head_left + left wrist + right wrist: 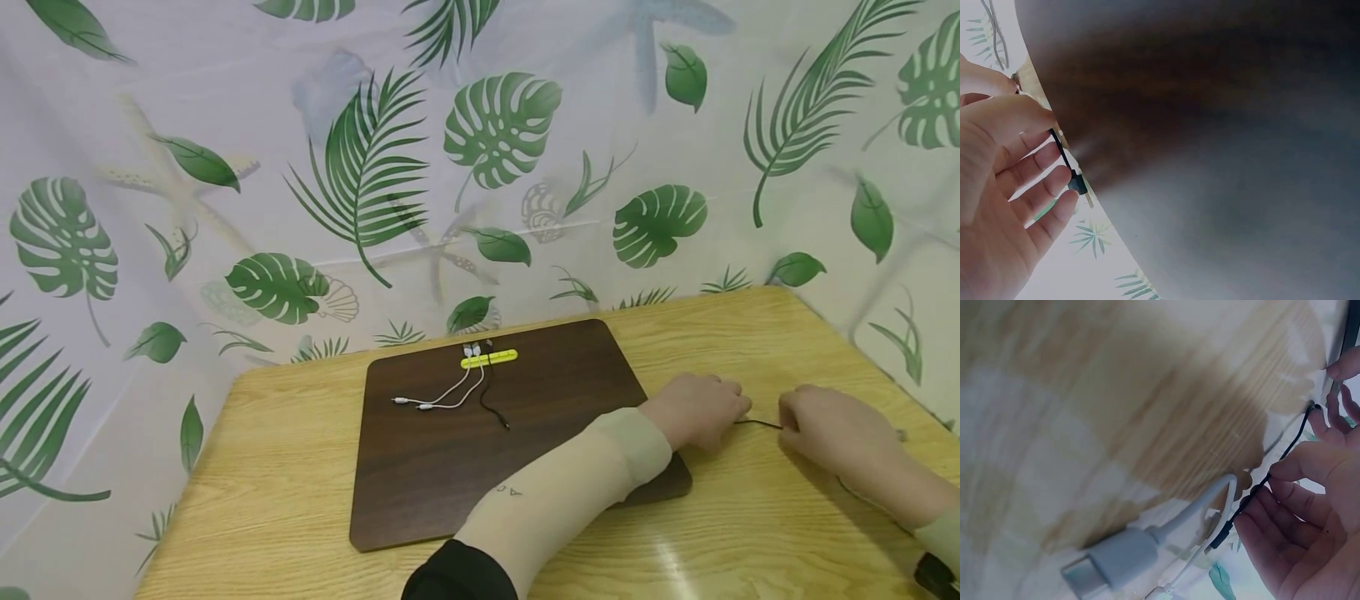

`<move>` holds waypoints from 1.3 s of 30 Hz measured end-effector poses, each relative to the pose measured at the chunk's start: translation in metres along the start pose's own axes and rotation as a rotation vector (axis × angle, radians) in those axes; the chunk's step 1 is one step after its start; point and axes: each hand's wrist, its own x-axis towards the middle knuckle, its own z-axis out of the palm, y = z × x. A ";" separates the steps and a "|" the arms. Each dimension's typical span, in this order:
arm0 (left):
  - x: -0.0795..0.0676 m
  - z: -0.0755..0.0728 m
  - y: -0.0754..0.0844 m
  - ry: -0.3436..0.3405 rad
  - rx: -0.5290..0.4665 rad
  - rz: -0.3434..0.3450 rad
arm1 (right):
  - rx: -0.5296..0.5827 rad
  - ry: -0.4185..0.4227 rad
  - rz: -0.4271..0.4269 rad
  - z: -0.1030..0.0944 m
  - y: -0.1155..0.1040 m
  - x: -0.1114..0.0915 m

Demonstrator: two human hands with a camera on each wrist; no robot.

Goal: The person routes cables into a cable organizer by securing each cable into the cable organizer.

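Observation:
Past the right edge of a dark brown board (420, 475), my left hand (697, 410) pinches a thin black cable (759, 422) between thumb and forefinger. Its black plug (1077, 183) hangs beside the other, loosely bent fingers in the left wrist view. Farther right, my right hand (836, 429) pinches the same cable, whose slim black end (1222, 534) passes by its fingers. The stretch between both hands is short and nearly straight. A white cable with a metal-tipped plug (1124, 556) lies close under the right hand, mostly hidden from the head view.
On the board, a yellow cable clip (501, 357) holds two white cables (442, 406) and a black cable (491, 406). The board lies on a wood-grain table (285, 467). A leaf-patterned cloth (570, 275) stands behind it. A black object (934, 575) shows at the lower right.

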 end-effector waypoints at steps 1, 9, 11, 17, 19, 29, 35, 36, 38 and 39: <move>0.000 0.000 0.001 -0.001 -0.002 -0.002 | 0.010 -0.003 0.006 0.000 0.000 0.000; 0.001 0.003 0.003 0.035 -0.037 0.042 | 0.051 0.017 0.007 0.000 -0.003 -0.003; 0.001 0.004 0.003 0.054 -0.022 0.055 | 0.049 0.025 -0.003 0.001 -0.004 -0.004; 0.002 0.006 0.003 0.063 -0.022 0.061 | 0.064 0.040 -0.019 0.002 -0.007 -0.004; 0.001 0.007 0.003 0.061 -0.017 0.064 | 0.067 0.049 -0.024 0.002 -0.008 -0.004; -0.003 0.006 0.000 0.057 -0.012 0.068 | 0.049 0.093 -0.075 0.001 -0.011 -0.001; -0.002 0.009 -0.003 0.065 -0.039 0.076 | 0.026 0.090 -0.096 -0.001 -0.013 -0.001; -0.002 0.009 -0.004 0.067 -0.039 0.075 | 0.022 0.091 -0.099 -0.002 -0.013 -0.001; -0.002 0.010 -0.006 0.069 -0.028 0.077 | 0.019 0.096 -0.105 -0.002 -0.014 -0.001; -0.003 0.010 -0.007 0.069 -0.025 0.076 | 0.017 0.098 -0.107 -0.003 -0.014 -0.002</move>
